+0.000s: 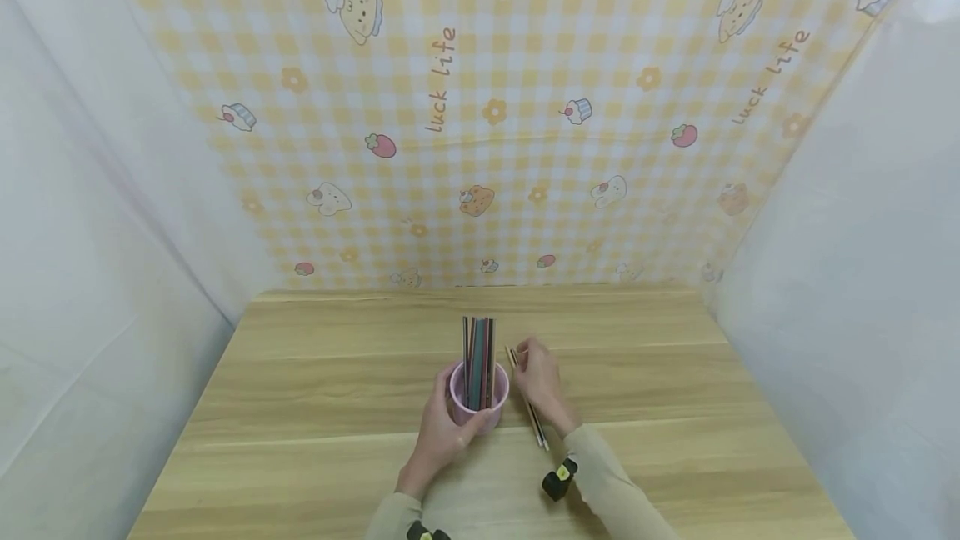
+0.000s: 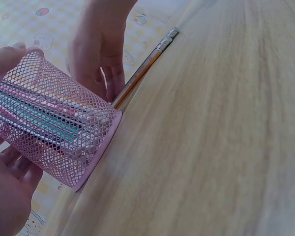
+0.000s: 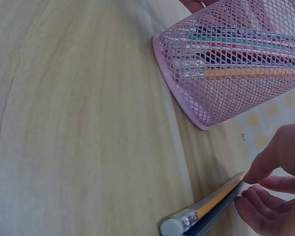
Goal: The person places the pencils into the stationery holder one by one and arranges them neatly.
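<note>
A pink mesh pen holder [image 1: 457,412] stands upright on the table, with several pencils [image 1: 478,357] of different colours inside. My left hand [image 1: 441,433] holds the holder around its side, thumb toward the front. Just right of it, an orange pencil [image 3: 217,197] and a dark pencil [image 3: 215,217] lie side by side on the wood, their eraser ends toward me. My right hand [image 1: 540,375] has its thumb and fingertips on either side of their far ends, pinching them. How firmly it grips is partly hidden.
The wood-grain table [image 1: 315,407] extends around both hands. Behind it hangs a yellow checked cloth [image 1: 480,157] with cartoon prints. White sheets [image 1: 97,273] close off the left and right sides. A black wrist strap device [image 1: 558,480] sits on the right sleeve.
</note>
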### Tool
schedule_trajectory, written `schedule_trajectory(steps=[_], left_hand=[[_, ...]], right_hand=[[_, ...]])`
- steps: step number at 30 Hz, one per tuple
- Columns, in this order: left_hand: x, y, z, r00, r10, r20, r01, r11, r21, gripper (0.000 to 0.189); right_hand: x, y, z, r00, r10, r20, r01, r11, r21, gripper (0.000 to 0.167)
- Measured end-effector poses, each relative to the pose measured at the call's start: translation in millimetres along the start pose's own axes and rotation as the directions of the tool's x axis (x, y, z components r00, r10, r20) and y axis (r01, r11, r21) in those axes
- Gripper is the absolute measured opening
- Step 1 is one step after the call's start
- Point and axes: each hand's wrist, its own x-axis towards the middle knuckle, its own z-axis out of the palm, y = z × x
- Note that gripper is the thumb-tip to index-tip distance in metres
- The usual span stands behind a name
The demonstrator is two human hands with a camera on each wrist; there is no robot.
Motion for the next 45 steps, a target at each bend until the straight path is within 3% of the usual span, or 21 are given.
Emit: schedule_trajectory(steps=[6,15,27,32,45], left_hand=[[0.4,-18.8,1.0,1.000,-0.023,0.013,0.023,1.000,-0.005,0.089],[-0.5,-19.7,-0.9,0.999,-0.021,0.039,0.022,0.999,-0.028,0.088],[0.4,-20.3,-1.3,0.999,-0.028,0.046,0.029,0.999,-0.032,0.089],[0.0,-20.8,-1.1,0.998,-0.032,0.046,0.033,0.999,-0.030,0.089],[-1.2,-18.9,-0.5,0.999,-0.011,0.032,0.012,1.000,-0.013,0.088]], right_hand=[[-0.6,3.4,3.5,1.000,0.016,0.017,-0.016,1.000,-0.024,0.036],[0.1,3.6,6.3,0.998,0.058,0.040,-0.055,0.996,-0.064,0.033],[2.1,-1.1,1.6,0.995,0.056,0.082,-0.041,0.985,-0.168,0.029],[2.5,0.5,-2.7,0.994,0.064,0.092,-0.051,0.990,-0.135,0.030],[5.2,-17.3,-24.8,0.997,-0.062,-0.045,0.063,0.998,0.020,0.030]])
